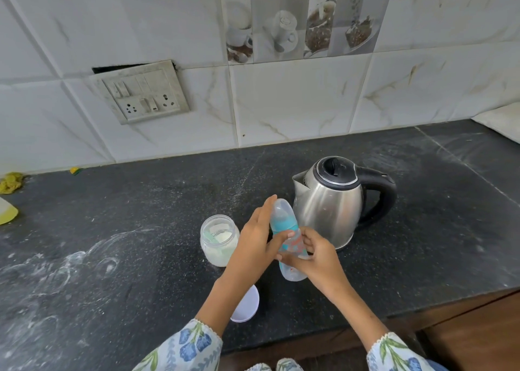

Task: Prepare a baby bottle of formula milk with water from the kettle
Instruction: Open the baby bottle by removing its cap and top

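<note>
I see the baby bottle [284, 230] w/ clear cap on, tilted, held just above the dark surface [140, 230], in front of the kettle [329, 202]. Right hand [315, 255] grip curled round its lower body; left hand [257, 241] thumb on its mid, fingers straight beside the cap. Open formula jar [218, 240] just left; white lid [246, 304] near the edge.

Dusty black counter [140, 230] bears kettle [329, 202]; jar [218, 240]; perhaps a lid [247, 304].
</note>
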A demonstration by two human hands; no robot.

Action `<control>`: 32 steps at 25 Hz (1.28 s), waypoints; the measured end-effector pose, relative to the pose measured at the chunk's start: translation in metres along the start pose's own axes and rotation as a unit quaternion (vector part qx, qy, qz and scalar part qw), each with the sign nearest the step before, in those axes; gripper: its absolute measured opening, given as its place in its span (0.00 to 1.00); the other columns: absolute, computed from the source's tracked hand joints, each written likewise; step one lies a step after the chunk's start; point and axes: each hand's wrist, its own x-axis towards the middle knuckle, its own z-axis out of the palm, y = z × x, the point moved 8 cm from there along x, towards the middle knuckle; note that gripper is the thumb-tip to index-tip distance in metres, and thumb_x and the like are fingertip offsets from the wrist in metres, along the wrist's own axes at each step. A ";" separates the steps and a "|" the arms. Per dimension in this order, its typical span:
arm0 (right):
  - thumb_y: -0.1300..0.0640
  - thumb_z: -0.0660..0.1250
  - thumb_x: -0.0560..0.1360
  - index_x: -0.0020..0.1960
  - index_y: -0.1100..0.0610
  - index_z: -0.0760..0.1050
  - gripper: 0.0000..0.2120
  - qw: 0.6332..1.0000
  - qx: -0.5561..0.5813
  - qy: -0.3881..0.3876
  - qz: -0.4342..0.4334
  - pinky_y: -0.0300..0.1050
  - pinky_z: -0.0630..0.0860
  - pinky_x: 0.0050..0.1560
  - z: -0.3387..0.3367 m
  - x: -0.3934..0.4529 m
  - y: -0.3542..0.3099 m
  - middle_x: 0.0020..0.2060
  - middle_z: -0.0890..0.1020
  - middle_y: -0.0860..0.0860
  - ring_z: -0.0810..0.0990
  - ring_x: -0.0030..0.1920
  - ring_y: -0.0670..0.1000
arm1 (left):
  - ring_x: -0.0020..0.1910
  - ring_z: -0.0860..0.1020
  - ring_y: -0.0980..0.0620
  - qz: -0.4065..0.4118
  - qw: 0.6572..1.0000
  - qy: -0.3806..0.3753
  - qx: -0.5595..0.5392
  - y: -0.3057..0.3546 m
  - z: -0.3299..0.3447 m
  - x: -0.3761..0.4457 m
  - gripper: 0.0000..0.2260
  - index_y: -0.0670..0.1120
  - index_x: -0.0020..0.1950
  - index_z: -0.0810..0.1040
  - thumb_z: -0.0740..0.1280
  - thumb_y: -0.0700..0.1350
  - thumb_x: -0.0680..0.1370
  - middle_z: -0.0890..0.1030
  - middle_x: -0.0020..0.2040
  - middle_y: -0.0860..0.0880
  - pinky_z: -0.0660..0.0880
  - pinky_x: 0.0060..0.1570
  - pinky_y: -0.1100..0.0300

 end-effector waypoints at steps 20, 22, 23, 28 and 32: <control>0.52 0.81 0.60 0.62 0.57 0.68 0.37 0.993 -0.034 0.099 -0.048 0.42 0.76 0.58 0.033 0.021 0.052 0.56 0.78 0.50 0.78 0.56 0.47 | 0.58 0.74 0.59 -0.010 0.997 0.075 -0.020 -0.008 -0.025 -0.063 0.25 0.54 0.67 0.64 0.71 0.45 0.75 0.73 0.61 0.59 0.72 0.54 0.69; 0.56 0.82 0.60 0.62 0.56 0.70 0.35 0.993 -0.044 0.097 -0.045 0.40 0.73 0.60 0.019 0.014 0.059 0.57 0.79 0.50 0.77 0.58 0.47 | 0.59 0.73 0.59 0.003 0.998 0.058 -0.010 -0.012 -0.015 -0.072 0.26 0.53 0.67 0.64 0.72 0.45 0.74 0.73 0.63 0.55 0.69 0.54 0.74; 0.58 0.82 0.60 0.61 0.56 0.71 0.33 0.993 -0.045 0.098 -0.039 0.40 0.73 0.60 0.010 0.009 0.063 0.56 0.80 0.50 0.78 0.57 0.48 | 0.58 0.73 0.59 0.010 0.999 0.046 -0.009 -0.013 -0.009 -0.077 0.25 0.54 0.66 0.63 0.72 0.44 0.74 0.73 0.62 0.54 0.68 0.52 0.75; 0.65 0.77 0.66 0.49 0.57 0.79 0.14 0.987 -0.085 0.133 -0.032 0.42 0.80 0.51 -0.044 -0.029 0.075 0.45 0.84 0.49 0.83 0.47 0.44 | 0.50 0.72 0.52 0.035 0.998 -0.050 -0.004 -0.021 0.051 -0.090 0.24 0.52 0.58 0.62 0.71 0.37 0.71 0.70 0.57 0.50 0.68 0.45 0.65; 0.66 0.73 0.71 0.44 0.57 0.81 0.05 0.986 -0.078 0.144 -0.018 0.41 0.81 0.47 -0.061 -0.044 0.081 0.40 0.85 0.48 0.83 0.43 0.44 | 0.46 0.75 0.41 0.026 0.990 -0.129 0.040 -0.028 0.098 -0.082 0.24 0.53 0.56 0.59 0.70 0.38 0.70 0.71 0.59 0.46 0.67 0.38 0.56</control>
